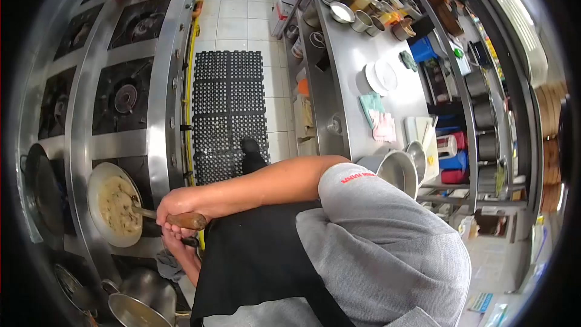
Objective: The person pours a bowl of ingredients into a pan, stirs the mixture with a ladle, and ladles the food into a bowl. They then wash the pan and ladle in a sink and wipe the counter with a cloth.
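My right hand (177, 202) is closed around the wooden handle (189, 221) of a metal cooking utensil. The utensil's shaft reaches into a light-coloured frying pan (95, 221) on the stove, but its working end is lost in the food. Creamy food (115, 209) with dark pieces spreads over the pan's bottom. Just below my right hand, my left hand (173, 243) is wrapped around the pan's dark handle (190, 241), partly covered by my right hand and the wooden handle.
Gas burners (126, 98) line the steel stove (158, 85) beyond the pan. A dark wok (43, 197) sits behind it, and a metal pot (142, 310) is nearby. A steel counter (357, 54) with bowls stands across the aisle, which has a black rubber mat (230, 94).
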Available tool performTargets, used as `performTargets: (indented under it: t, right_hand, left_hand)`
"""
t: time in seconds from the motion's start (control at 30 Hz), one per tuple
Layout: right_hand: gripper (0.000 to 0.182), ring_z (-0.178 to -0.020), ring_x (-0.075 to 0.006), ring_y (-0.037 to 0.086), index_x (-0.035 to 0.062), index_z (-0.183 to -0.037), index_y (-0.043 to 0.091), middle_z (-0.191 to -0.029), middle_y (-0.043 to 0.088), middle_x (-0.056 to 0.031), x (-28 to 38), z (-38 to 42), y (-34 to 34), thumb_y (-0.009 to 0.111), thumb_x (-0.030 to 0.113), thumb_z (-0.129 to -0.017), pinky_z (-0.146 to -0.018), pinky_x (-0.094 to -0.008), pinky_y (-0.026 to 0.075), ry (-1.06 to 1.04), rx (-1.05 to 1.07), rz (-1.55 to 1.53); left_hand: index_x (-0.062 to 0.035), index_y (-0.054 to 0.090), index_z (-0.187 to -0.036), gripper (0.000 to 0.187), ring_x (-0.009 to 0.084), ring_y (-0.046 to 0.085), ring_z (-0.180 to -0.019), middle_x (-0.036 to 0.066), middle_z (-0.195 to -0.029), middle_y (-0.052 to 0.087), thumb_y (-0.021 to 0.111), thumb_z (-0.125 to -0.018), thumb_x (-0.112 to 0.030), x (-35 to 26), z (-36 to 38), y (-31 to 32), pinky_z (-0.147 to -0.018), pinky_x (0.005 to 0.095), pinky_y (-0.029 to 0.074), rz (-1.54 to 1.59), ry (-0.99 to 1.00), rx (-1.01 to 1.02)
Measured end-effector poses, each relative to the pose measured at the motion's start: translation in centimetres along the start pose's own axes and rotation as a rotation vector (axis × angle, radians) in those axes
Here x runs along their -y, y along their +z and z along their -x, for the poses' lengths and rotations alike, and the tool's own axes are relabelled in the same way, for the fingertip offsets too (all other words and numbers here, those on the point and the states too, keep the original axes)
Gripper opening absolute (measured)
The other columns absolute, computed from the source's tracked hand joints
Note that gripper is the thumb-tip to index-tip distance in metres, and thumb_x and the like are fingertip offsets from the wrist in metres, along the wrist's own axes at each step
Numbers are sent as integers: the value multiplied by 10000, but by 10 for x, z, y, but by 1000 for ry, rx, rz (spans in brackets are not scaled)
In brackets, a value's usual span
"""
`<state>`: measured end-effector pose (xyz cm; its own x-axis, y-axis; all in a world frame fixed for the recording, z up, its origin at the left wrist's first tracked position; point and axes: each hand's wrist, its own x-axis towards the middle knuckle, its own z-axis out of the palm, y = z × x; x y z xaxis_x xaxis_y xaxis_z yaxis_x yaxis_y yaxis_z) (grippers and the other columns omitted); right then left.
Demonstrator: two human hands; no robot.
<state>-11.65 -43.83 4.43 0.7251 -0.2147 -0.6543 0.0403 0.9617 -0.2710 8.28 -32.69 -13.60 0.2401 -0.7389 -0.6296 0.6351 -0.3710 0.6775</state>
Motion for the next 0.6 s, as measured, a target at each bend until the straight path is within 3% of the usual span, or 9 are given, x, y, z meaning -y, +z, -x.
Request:
performTargets:
  t: [0.1, 0.13, 0.17, 0.2, 0.23, 0.3, 0.37, 0.43, 0.6]
  right_hand:
    - [293, -464, -162, 490, 51, -735, 543, -623, 540, -50, -12, -10, -4, 573, 197, -986, -441, -287, 467, 0, 46, -99]
    - [277, -466, -162, 493, 55, -746, 549, -638, 548, -50, -15, 4, -4, 576, 195, -984, -447, -290, 468, -35, 39, -100]
    - [261, -468, -162, 495, 59, -757, 556, -653, 557, -51, -16, 16, 2, 579, 192, -981, -453, -293, 468, -52, 57, -86]
    - [201, -514, -158, 527, 63, -829, 586, -718, 583, -54, -17, 41, 9, 625, 204, -967, -485, -304, 479, -150, -7, 60]
    - [242, -709, -99, 579, 94, -1107, 702, -937, 638, -26, -20, 47, 1, 732, 286, -962, -598, -266, 512, -92, -83, 98]
    - [275, -658, -99, 574, 57, -1165, 689, -880, 619, -16, -11, 89, 26, 735, 235, -961, -542, -252, 480, -140, -286, 235]
    - [219, -518, -87, 552, 18, -1138, 681, -755, 586, 3, -4, 115, 24, 698, 135, -953, -482, -242, 455, -228, -276, 441]
    - [217, -512, -99, 560, -16, -1105, 674, -742, 596, -10, -3, 142, 15, 684, 103, -924, -500, -267, 480, -317, -302, 608]
    - [377, -504, -70, 541, -17, -1302, 639, -726, 568, 23, -10, 224, 7, 665, 60, -934, -487, -246, 462, -485, -508, 668]
  left_hand:
    - [-82, 668, -1078, 273, 76, 525, -608, 0, -856, 653, 626, -1055, -351, -24, 36, 5, -494, 268, 378, -247, -22, 50]
    - [-102, 640, -984, 272, 74, 490, -570, -33, -762, 597, 643, -1046, -367, -26, 50, 13, -471, 259, 325, -237, -44, -48]
    - [-145, 576, -868, 299, 58, 441, -531, -64, -668, 509, 655, -1036, -379, -30, 57, 8, -463, 262, 310, -356, -12, 29]
    - [-186, 514, -780, 330, 51, 395, -490, -80, -599, 430, 660, -1030, -344, -31, 54, -13, -451, 270, 302, -403, -10, 146]
    - [-208, 493, -722, 354, 50, 360, -455, -86, -560, 403, 666, -1018, -298, -35, 63, -3, -435, 277, 296, -393, -74, 6]
    - [-176, 558, -863, 197, 53, 385, -461, -89, -594, 402, 680, -1004, -240, -44, 71, -6, -427, 274, 329, -357, -77, 144]
    - [-134, 516, -1047, 163, 66, 412, -466, -68, -632, 422, 667, -1007, -181, -58, 86, 20, -428, 273, 384, -127, -182, 230]
    - [-142, 500, -1040, 156, 65, 403, -463, -64, -631, 404, 651, -1014, -171, -57, 89, 32, -421, 264, 386, -96, -158, 319]
    - [-142, 489, -1035, 142, 62, 395, -455, -65, -623, 380, 629, -1026, -161, -63, 92, 88, -411, 259, 379, -196, -247, 485]
